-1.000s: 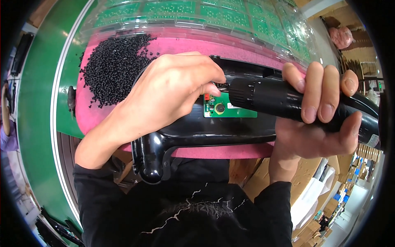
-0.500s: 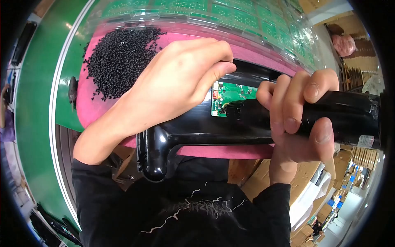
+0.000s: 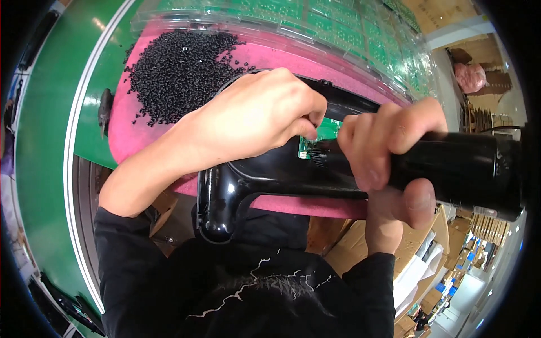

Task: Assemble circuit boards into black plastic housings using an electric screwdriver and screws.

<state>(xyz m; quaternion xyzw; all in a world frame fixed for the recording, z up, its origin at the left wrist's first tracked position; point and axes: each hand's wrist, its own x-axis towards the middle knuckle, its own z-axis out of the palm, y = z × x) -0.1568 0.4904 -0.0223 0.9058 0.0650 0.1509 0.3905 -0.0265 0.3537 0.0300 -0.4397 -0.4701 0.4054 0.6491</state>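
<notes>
My right hand (image 3: 383, 146) is wrapped round a thick black electric screwdriver (image 3: 462, 172), held almost level. Its narrower front end points left and reaches a small green circuit board (image 3: 326, 130). This board sits in a glossy black plastic housing (image 3: 282, 186) with a rounded arm sticking out towards me. Over the board, my left hand (image 3: 276, 112) has thumb and fingers pinched together close to the screwdriver's tip. Whatever lies in the pinch is hidden. Beyond my left forearm, a heap of tiny black screws (image 3: 174, 79) spreads over a pink mat (image 3: 121, 127).
Clear plastic trays of green circuit boards (image 3: 389, 50) line the far side of the mat. A dark tool-like object (image 3: 105, 111) lies on the green table (image 3: 51, 163) left of the mat. Cardboard boxes (image 3: 349, 239) stand low on the right.
My left hand has come down and closed its pinch nearer the screwdriver's tip. The screwdriver's rear has swung slightly towards me, and my right hand has shifted a little left.
</notes>
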